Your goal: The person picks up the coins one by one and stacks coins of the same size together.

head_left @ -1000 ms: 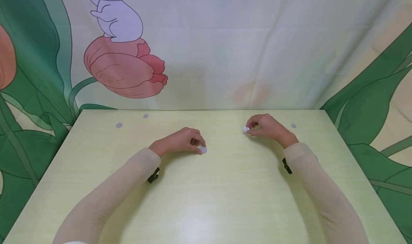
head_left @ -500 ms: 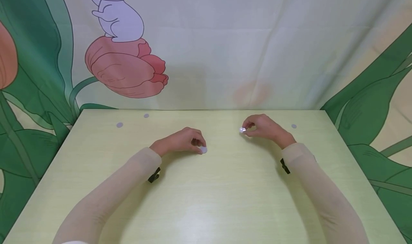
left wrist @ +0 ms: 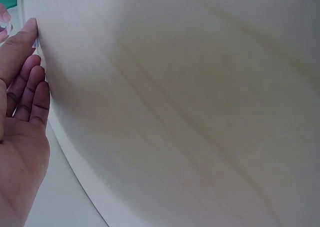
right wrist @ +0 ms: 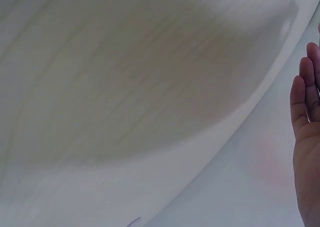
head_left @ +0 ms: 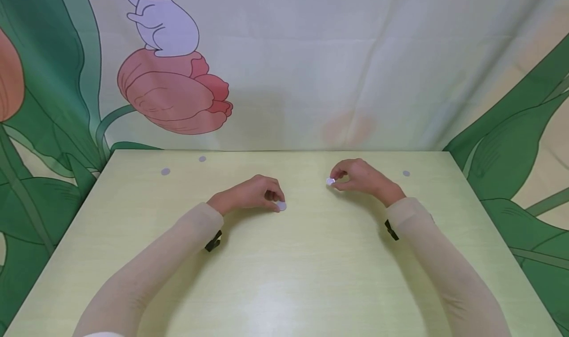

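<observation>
In the head view my left hand (head_left: 251, 193) pinches a flat pale grey disc (head_left: 281, 206) between thumb and fingertips, close to the tabletop. Only a thin edge of that disc shows in the left wrist view, beside the thumb (left wrist: 25, 37). To the right and farther back, my right hand (head_left: 364, 179) pinches a small shiny whitish disc (head_left: 330, 181) at its fingertips. Whether this one touches the table cannot be made out. In the right wrist view, part of the right hand (right wrist: 307, 152) appears at the right edge; its disc is out of sight there.
Two similar grey discs (head_left: 165, 171) lie at the back left of the pale wooden table (head_left: 284, 273). Another disc (head_left: 406, 173) lies at the back right, beyond the right wrist. A printed curtain (head_left: 302, 70) hangs along the table's far edge.
My right hand has slid left and slightly nearer, carrying the shiny disc toward the left hand. The left hand and its disc stay in place.
</observation>
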A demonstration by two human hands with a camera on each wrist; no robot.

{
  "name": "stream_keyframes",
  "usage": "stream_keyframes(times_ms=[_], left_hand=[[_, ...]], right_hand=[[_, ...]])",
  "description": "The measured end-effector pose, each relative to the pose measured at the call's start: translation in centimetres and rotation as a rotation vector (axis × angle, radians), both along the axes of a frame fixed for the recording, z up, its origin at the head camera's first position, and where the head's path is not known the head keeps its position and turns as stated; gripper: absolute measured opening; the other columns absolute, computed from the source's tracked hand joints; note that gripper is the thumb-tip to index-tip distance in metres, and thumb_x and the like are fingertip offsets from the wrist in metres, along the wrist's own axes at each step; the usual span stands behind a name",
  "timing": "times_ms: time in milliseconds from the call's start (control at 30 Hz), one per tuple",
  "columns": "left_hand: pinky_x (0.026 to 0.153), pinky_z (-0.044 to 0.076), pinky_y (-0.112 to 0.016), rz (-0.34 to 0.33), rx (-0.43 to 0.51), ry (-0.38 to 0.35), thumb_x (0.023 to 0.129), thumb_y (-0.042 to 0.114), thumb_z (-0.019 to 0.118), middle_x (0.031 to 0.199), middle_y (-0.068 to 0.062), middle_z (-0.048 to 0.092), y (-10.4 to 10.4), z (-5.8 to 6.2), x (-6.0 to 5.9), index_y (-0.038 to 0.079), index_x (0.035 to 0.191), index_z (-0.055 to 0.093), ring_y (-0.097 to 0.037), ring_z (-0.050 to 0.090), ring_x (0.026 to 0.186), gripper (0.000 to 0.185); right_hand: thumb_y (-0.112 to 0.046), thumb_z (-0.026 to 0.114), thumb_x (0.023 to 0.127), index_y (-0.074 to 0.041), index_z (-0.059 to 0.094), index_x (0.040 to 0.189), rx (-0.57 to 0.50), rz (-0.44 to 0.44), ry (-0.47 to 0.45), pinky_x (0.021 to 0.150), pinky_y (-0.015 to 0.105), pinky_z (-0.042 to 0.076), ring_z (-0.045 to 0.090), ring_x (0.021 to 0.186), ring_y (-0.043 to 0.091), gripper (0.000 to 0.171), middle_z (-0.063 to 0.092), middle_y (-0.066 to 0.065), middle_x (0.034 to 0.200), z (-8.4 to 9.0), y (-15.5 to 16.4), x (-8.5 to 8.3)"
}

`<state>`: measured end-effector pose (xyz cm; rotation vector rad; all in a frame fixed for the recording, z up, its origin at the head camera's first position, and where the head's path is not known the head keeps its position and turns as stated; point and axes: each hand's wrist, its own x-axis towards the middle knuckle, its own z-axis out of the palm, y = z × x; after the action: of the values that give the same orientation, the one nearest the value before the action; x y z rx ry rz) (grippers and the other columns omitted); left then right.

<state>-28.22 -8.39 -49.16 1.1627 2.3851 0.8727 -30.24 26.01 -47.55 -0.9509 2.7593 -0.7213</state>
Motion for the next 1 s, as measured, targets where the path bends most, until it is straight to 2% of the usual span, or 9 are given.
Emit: stream_keyframes(times_ms=[367,800,1000], left_hand=[[0.078,0.051,-0.024,0.004,-0.003,-0.012,0.084,0.013,0.085,0.096,0.001,0.066,-0.1,0.1,0.0,0.009,0.103,0.077,-0.011,0.058,0.085,0.021],[0.078,0.052,-0.023,0.001,0.002,-0.011,0.084,0.013,0.085,0.096,0.001,0.066,0.0,0.0,-0.2,0.009,0.103,0.077,-0.011,0.058,0.085,0.021],[0.078,0.051,-0.023,0.004,0.001,-0.014,0.084,0.014,0.085,0.095,0.002,0.066,-0.1,-0.1,-0.1,0.009,0.103,0.077,-0.011,0.058,0.085,0.021]], right_hand=[[-0.023,0.078,0.090,-0.015,0.074,0.101,0.016,0.026,-0.012,0.090,0.037,0.054,0.065,0.098,0.017,0.014,0.070,-0.004,0.101,-0.2,-0.7,0.1],[-0.024,0.077,0.091,-0.014,0.074,0.102,0.011,0.058,-0.020,0.090,0.036,0.054,0.064,0.097,0.017,0.016,0.070,-0.004,0.102,0.0,-1.6,0.5],[-0.024,0.077,0.091,-0.014,0.074,0.102,0.022,0.067,0.004,0.089,0.036,0.053,0.063,0.096,0.016,0.015,0.070,-0.005,0.101,0.1,-1.9,0.5]])
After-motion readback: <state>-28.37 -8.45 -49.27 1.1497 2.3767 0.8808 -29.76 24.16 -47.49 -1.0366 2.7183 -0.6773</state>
